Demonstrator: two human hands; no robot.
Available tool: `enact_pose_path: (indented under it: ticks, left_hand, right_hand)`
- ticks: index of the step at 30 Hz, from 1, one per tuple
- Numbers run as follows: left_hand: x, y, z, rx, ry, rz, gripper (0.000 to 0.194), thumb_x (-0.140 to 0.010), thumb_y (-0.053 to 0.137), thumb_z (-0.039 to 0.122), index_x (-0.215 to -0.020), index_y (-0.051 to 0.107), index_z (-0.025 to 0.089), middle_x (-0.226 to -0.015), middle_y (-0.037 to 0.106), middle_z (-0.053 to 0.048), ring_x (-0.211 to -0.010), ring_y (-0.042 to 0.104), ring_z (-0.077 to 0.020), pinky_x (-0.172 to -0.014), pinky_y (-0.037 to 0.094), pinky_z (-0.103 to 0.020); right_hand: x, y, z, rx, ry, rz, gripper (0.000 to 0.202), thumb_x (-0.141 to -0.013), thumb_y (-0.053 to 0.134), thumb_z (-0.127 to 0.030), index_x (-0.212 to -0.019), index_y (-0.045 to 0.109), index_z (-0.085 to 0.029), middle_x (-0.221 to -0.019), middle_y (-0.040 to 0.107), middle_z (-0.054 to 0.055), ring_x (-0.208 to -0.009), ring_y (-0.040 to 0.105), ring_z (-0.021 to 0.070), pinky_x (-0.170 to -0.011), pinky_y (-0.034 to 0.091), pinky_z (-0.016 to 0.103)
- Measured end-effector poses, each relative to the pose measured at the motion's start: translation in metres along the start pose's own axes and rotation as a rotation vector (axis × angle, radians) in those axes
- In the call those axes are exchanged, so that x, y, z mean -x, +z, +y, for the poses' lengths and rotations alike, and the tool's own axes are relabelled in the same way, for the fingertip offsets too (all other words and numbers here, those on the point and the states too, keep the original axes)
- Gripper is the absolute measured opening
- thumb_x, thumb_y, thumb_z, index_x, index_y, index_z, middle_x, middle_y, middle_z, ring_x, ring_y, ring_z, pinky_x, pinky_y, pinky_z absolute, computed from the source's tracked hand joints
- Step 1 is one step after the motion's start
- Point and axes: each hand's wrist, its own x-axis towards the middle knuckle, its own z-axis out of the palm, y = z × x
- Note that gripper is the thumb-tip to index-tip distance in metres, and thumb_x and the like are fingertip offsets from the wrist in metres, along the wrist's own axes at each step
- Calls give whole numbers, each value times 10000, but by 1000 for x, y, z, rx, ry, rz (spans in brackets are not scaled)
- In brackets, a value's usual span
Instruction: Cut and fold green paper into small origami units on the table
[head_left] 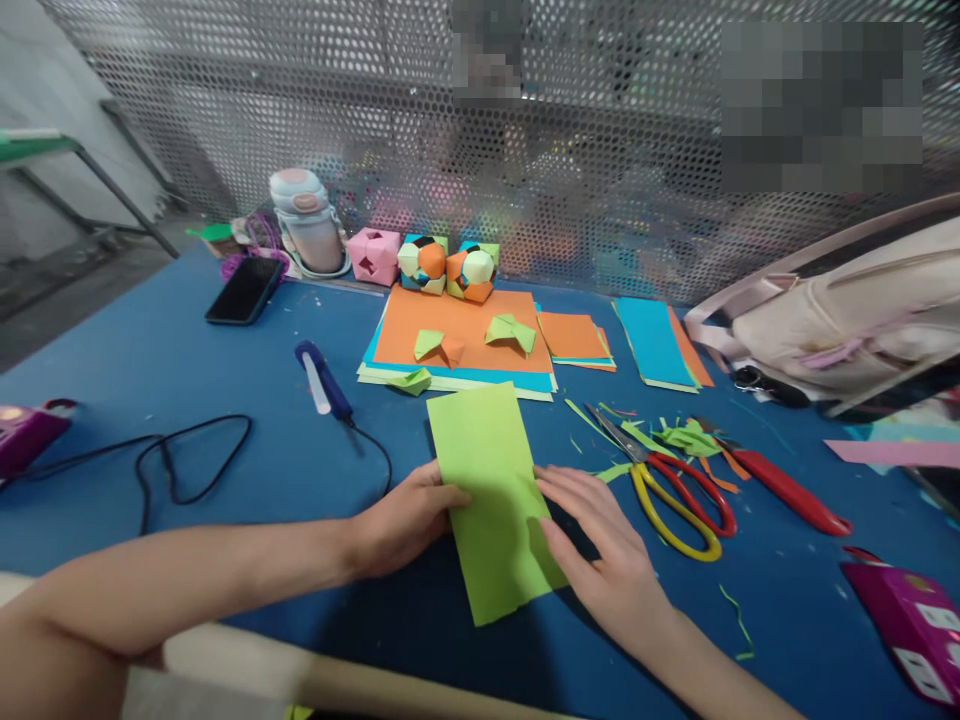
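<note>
A sheet of light green paper (491, 510), long and narrow, is tilted up just above the blue table in front of me. My left hand (409, 515) grips its left edge, the thumb lying on top and the other fingers partly hidden behind. At the right edge, my right hand (600, 545) has its fingers stretched out and its thumb apart, with the fingertips touching the paper. Beyond the sheet lies a stack of coloured paper (465, 320), orange on top, bearing small folded green paper pieces (511, 333).
Scissors (652, 470), green scraps (690, 438) and a red-handled cutter (795, 490) lie right. A blue corded tool (324, 385), phone (246, 290) and bottle (307, 220) are left. Folded paper cubes (424, 262) line the back by a perforated metal screen (600, 220). A bag (847, 290) stands right.
</note>
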Motion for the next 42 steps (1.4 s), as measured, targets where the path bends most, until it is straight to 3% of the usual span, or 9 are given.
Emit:
enact_pose_path:
  ticks: [7, 12, 15, 19, 24, 27, 31, 36, 42]
  left_hand:
    - [-2, -5, -3, 35, 30, -50, 359, -704, 571, 73, -1039, 658, 167, -1110, 683, -73, -1028, 623, -222, -893, 459, -332]
    - [-3, -3, 2, 31, 95, -34, 378, -726, 572, 72, -1091, 555, 171, -1084, 667, -78, -1004, 620, -194, -898, 448, -326]
    - [-4, -6, 6, -6, 126, 33, 409, -730, 588, 82, -1110, 480, 188, -1057, 650, -78, -961, 631, -179, -918, 444, -351]
    - [-4, -15, 15, -182, 202, 130, 448, -752, 586, 143, -1170, 437, 202, -1253, 542, -129, -1070, 588, -213, -917, 461, -385]
    - [-4, -30, 31, -686, 566, 209, 507, -780, 552, 155, -1265, 422, 221, -1403, 413, -129, -1260, 446, -242, -988, 427, -437]
    - [-2, -40, 40, -1085, 787, 160, 289, -796, 533, 120, -1066, 607, 191, -1395, 441, -118, -1295, 411, -253, -1062, 355, -448]
    - [6, -49, 47, -1380, 887, 57, 198, -821, 488, 77, -866, 661, 163, -1307, 533, -134, -1200, 516, -235, -1007, 428, -403]
    - [21, -59, 48, -1516, 903, 10, 187, -814, 486, 60, -877, 633, 158, -1232, 591, -151, -1138, 566, -226, -921, 496, -357]
    - [35, -72, 44, -1630, 1017, -45, 222, -799, 520, 44, -955, 614, 169, -1214, 594, -168, -1185, 530, -254, -932, 486, -397]
  right_hand:
    - [7, 4, -5, -211, 310, -133, 427, -899, 477, -260, -1312, 407, -171, -802, 692, 27, -650, 647, 110, -634, 557, 198]
    - [-4, -13, 4, -25, 265, -97, 369, -877, 508, -288, -1233, 508, -188, -839, 712, 46, -742, 693, 156, -662, 564, 230]
    - [-17, -34, 9, 141, 133, -100, 365, -887, 494, -251, -1249, 515, -210, -897, 719, 57, -775, 702, 178, -713, 565, 266]
    - [-32, -52, -2, 291, -172, -132, 431, -888, 457, -133, -1315, 469, -188, -948, 710, 85, -800, 682, 204, -720, 546, 315]
    - [-35, -39, -31, 409, -502, -315, 416, -885, 369, -59, -1270, 509, -130, -980, 703, 110, -784, 645, 201, -700, 515, 345]
    - [-30, -30, -40, 448, -571, -351, 370, -885, 345, -50, -1161, 585, -107, -992, 706, 120, -773, 640, 194, -663, 502, 329]
    - [-20, -31, -41, 390, -527, -401, 364, -890, 401, -95, -1223, 546, -102, -1077, 682, 133, -895, 639, 225, -737, 508, 369]
    - [-3, -43, -29, 322, -392, -454, 362, -924, 433, -226, -1258, 495, -100, -1140, 657, 138, -1003, 628, 242, -827, 527, 382]
    - [26, -46, -2, 224, -70, -541, 496, -898, 494, -280, -1373, 367, -211, -1252, 608, 79, -1106, 601, 192, -852, 556, 301]
